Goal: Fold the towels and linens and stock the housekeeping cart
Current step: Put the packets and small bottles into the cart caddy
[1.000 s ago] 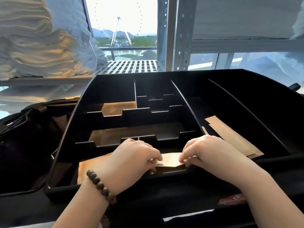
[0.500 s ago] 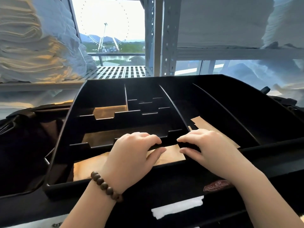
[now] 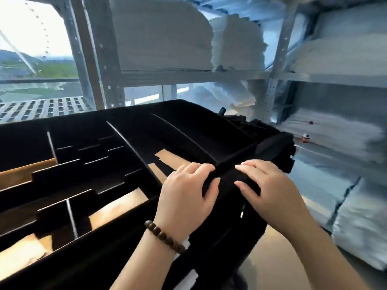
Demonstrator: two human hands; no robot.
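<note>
Gripping the cart tray's rim (image 3: 247,152), left hand (image 3: 184,193) and right hand (image 3: 270,189) curl fingers (image 3: 201,166) over it. Brown paper (image 3: 117,203) lies inside; white towels (image 3: 163,36) fill shelves (image 3: 188,75) behind.

Views: one. Head camera, wide-angle, worn by the person.
- Position: above and just behind the hands.
- Facing: forward and down, turned toward the right end of the cart tray (image 3: 83,122).
- Near field: left hand (image 3: 184,193) and right hand (image 3: 270,191) at centre, close under the lens. The forearms enter from the bottom edge.
- Middle field: the tray fills the left and centre.
- Far field: metal shelving (image 3: 188,77) with stacked white linens (image 3: 159,34) ahead and right; window (image 3: 35,38) upper left.
- Straight lines bow toward the edges, and the distance is blurred.
</note>
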